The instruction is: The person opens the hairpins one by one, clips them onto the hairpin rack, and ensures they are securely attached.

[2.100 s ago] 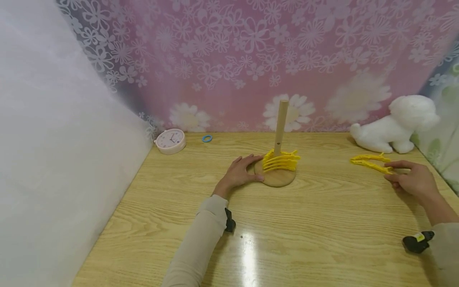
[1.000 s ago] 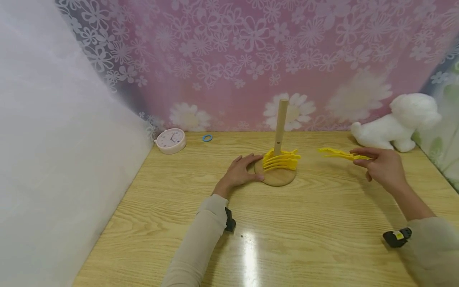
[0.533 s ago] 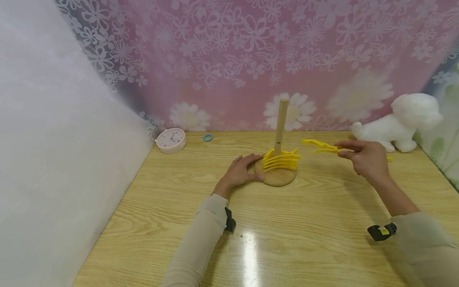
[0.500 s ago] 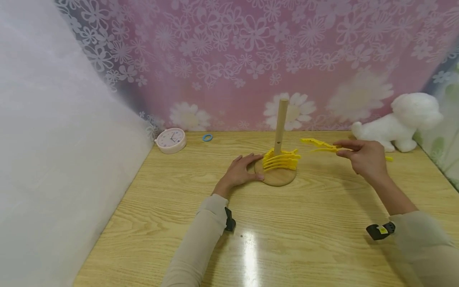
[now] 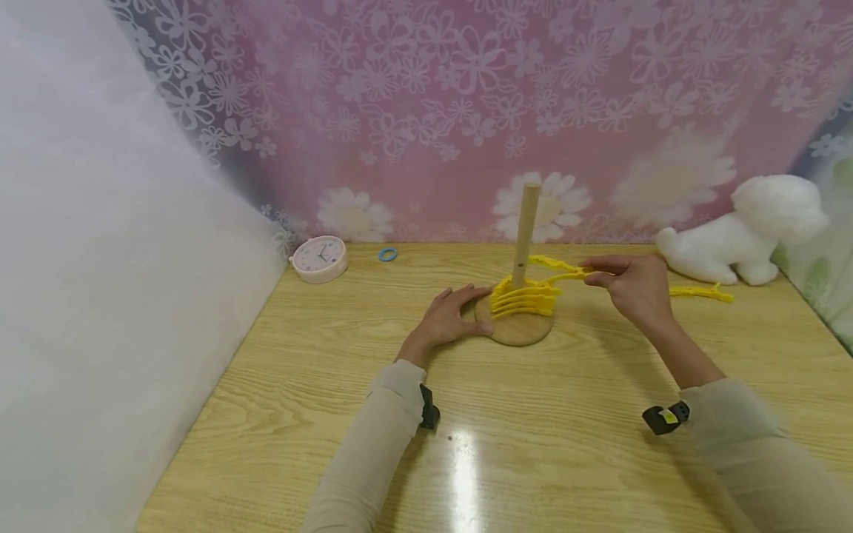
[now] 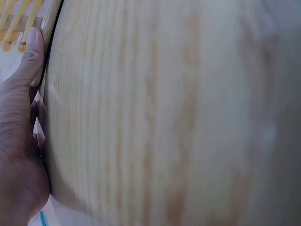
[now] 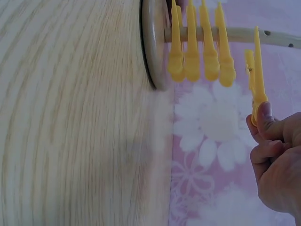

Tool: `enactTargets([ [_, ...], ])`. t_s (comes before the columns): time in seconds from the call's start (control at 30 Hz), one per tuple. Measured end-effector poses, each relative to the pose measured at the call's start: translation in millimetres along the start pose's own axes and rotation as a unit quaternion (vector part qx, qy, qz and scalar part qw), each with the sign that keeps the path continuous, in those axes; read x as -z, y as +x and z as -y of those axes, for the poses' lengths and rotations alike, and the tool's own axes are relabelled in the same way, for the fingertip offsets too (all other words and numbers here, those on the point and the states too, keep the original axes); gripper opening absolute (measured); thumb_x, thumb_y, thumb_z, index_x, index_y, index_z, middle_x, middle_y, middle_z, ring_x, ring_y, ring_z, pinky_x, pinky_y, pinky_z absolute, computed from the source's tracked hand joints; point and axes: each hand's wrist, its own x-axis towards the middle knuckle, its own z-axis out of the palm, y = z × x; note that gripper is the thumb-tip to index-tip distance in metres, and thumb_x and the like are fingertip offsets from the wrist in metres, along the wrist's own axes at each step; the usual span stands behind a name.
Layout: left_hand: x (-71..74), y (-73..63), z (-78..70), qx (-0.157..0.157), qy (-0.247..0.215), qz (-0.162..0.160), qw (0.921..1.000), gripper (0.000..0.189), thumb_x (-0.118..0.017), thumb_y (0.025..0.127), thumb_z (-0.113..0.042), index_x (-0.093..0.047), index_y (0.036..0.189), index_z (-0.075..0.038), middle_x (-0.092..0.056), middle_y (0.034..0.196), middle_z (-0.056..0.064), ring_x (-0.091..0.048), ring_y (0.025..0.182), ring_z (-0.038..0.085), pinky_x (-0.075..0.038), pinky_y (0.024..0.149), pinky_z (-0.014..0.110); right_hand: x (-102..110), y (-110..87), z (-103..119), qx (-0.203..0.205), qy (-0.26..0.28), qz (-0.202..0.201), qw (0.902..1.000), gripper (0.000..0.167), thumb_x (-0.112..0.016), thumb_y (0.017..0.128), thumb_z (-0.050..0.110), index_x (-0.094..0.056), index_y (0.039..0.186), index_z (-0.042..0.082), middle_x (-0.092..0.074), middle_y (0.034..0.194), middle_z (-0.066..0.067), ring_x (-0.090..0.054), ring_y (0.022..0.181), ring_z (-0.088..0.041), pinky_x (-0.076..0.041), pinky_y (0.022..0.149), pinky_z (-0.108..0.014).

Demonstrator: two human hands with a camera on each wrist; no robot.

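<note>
A wooden stand with a round base [image 5: 520, 332] and an upright post [image 5: 526, 226] is in the head view. My left hand [image 5: 443, 326] holds the base's left edge between thumb and spread fingers; in the left wrist view the thumb [image 6: 32, 56] lies along the base. Several yellow hair clips [image 5: 523, 300] are clamped round the post's lower part, in a row in the right wrist view. My right hand [image 5: 629, 287] pinches another yellow hair clip [image 7: 258, 80] at one end. Its parted jaws point at the post above the row; I cannot tell whether they touch it.
One more yellow hair clip [image 5: 701, 293] lies on the wooden table [image 5: 566, 444], behind my right hand. A white plush dog [image 5: 740, 233] sits at back right. A pink clock [image 5: 320, 259] and a blue ring [image 5: 387, 255] are at back left. A flowered curtain hangs behind.
My right hand has carried the pinched hair clip leftward from beside the plush dog to the post, uncovering the clip on the table. My left hand has stayed on the base.
</note>
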Motion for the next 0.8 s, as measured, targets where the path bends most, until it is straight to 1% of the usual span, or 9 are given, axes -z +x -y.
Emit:
enactTargets([
  [0.13, 0.8, -0.2, 0.0, 0.002, -0.004, 0.001, 1.0000, 0.084, -0.080, 0.087, -0.055, -0.044, 0.160, -0.033, -0.034, 0.168, -0.004, -0.024, 0.157, 0.009, -0.003, 0.131, 0.032, -13, 3.5, 5, 0.014, 0.001, 0.008, 0.9999, 0.020, -0.079, 0.094, 0.014, -0.082, 0.110, 0.003, -0.078, 0.101, -0.021, -0.058, 0.065, 0.017, -0.034, 0.041, -0.018],
  [0.27, 1.6, -0.5, -0.3, 0.002, -0.006, 0.000, 1.0000, 0.084, -0.080, 0.087, -0.056, -0.044, 0.159, -0.033, -0.034, 0.168, -0.004, -0.024, 0.157, 0.009, -0.004, 0.131, 0.033, -23, 5.4, 11, 0.022, -0.006, 0.013, 0.9996, 0.018, -0.080, 0.093, 0.013, -0.083, 0.108, 0.004, -0.079, 0.099, -0.019, -0.055, 0.056, 0.011, -0.025, 0.040, -0.022],
  [0.3, 1.7, -0.5, -0.3, 0.003, -0.006, 0.000, 1.0000, 0.084, -0.080, 0.087, -0.056, -0.044, 0.159, -0.033, -0.034, 0.168, -0.004, -0.024, 0.157, 0.009, -0.004, 0.131, 0.033, -26, 5.8, 12, 0.026, -0.010, 0.013, 0.9995, 0.017, -0.080, 0.092, 0.012, -0.083, 0.107, 0.004, -0.079, 0.098, -0.019, -0.055, 0.056, 0.010, -0.025, 0.040, -0.022],
  [0.37, 0.9, -0.4, -0.6, 0.003, -0.005, -0.002, 1.0000, 0.084, -0.081, 0.086, -0.056, -0.045, 0.159, -0.034, -0.035, 0.168, -0.004, -0.024, 0.157, 0.008, -0.004, 0.131, 0.033, -28, 5.4, 14, 0.033, -0.016, 0.015, 0.9992, 0.016, -0.080, 0.092, 0.011, -0.083, 0.106, 0.004, -0.079, 0.098, -0.018, -0.054, 0.055, 0.009, -0.024, 0.040, -0.023],
  [0.43, 0.3, -0.2, -0.7, 0.003, -0.005, -0.003, 1.0000, 0.085, -0.081, 0.086, -0.056, -0.045, 0.159, -0.034, -0.035, 0.168, -0.004, -0.024, 0.156, 0.008, -0.004, 0.131, 0.033, -31, 5.8, 16, 0.041, -0.023, 0.015, 0.9988, 0.016, -0.080, 0.091, 0.009, -0.083, 0.106, 0.003, -0.079, 0.098, -0.018, -0.056, 0.061, 0.013, -0.028, 0.041, -0.022],
  [0.53, -0.2, 0.4, -0.6, 0.002, -0.003, -0.004, 1.0000, 0.085, -0.082, 0.086, -0.055, -0.044, 0.159, -0.034, -0.035, 0.168, -0.005, -0.025, 0.156, 0.008, -0.004, 0.131, 0.033, -34, 6.4, 17, 0.051, -0.026, 0.018, 0.9982, 0.016, -0.081, 0.091, 0.009, -0.083, 0.106, 0.004, -0.079, 0.098, -0.017, -0.055, 0.064, 0.015, -0.030, 0.041, -0.022],
  [0.63, -0.3, 1.2, 0.0, 0.000, -0.001, -0.003, 1.0000, 0.085, -0.081, 0.086, -0.055, -0.044, 0.160, -0.033, -0.036, 0.168, -0.006, -0.025, 0.156, 0.008, -0.004, 0.131, 0.033, -36, 6.7, 18, 0.052, -0.024, 0.023, 0.9981, 0.017, -0.081, 0.091, 0.008, -0.083, 0.107, 0.004, -0.079, 0.099, -0.017, -0.056, 0.063, 0.015, -0.027, 0.040, -0.024],
  [0.73, -0.4, 1.2, 0.5, 0.001, 0.002, -0.003, 1.0000, 0.085, -0.081, 0.086, -0.055, -0.044, 0.159, -0.033, -0.037, 0.167, -0.006, -0.025, 0.156, 0.008, -0.005, 0.131, 0.033, -36, 7.0, 19, 0.053, -0.028, 0.032, 0.9977, 0.018, -0.080, 0.091, 0.009, -0.083, 0.108, 0.004, -0.079, 0.103, -0.017, -0.059, 0.063, 0.011, -0.023, 0.039, -0.025],
  [0.8, -0.7, 1.5, 1.4, 0.002, 0.005, -0.004, 1.0000, 0.085, -0.081, 0.086, -0.055, -0.044, 0.159, -0.033, -0.037, 0.167, -0.007, -0.025, 0.156, 0.009, -0.005, 0.131, 0.034, -36, 7.4, 19, 0.056, -0.033, 0.039, 0.9972, 0.018, -0.080, 0.091, 0.009, -0.083, 0.109, 0.005, -0.079, 0.105, -0.017, -0.066, 0.065, 0.002, -0.024, 0.039, -0.025],
])
